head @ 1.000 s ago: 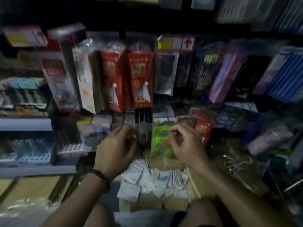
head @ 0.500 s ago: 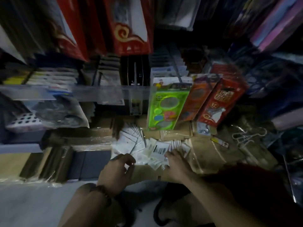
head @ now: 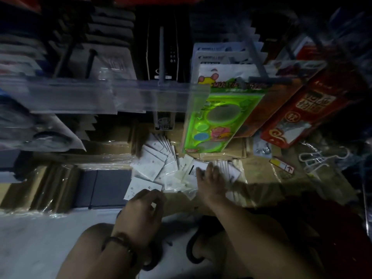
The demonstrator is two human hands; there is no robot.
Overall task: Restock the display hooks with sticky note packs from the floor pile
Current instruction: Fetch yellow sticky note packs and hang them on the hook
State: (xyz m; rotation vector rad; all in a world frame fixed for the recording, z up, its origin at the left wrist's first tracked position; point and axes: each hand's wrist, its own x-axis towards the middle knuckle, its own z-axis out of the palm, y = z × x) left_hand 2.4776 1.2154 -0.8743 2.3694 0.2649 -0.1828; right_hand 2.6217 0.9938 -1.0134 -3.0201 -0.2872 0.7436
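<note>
Head view: white, clear-wrapped sticky note packs (head: pixel 153 168) fanned under flat, released right grip (head: pixel 211 178); left grip (head: pixel 141 206) curled, hold unclear.

Pile of packs (head: pixel 159 168) is spread on cardboard (head: pixel 263 176) below the display rail (head: pixel 90 91). A stencil card (head: pixel 219 121) is hung behind the pile, with boxed sets (head: pixel 302 109) to its right. The right hand (head: pixel 211 179) is laid on the pile; the left hand (head: pixel 144 208) is held at its near edge.

Stationery shop: packaged goods on display hooks (head: pixel 162 63), clear shelf strip (head: pixel 112 93).
</note>
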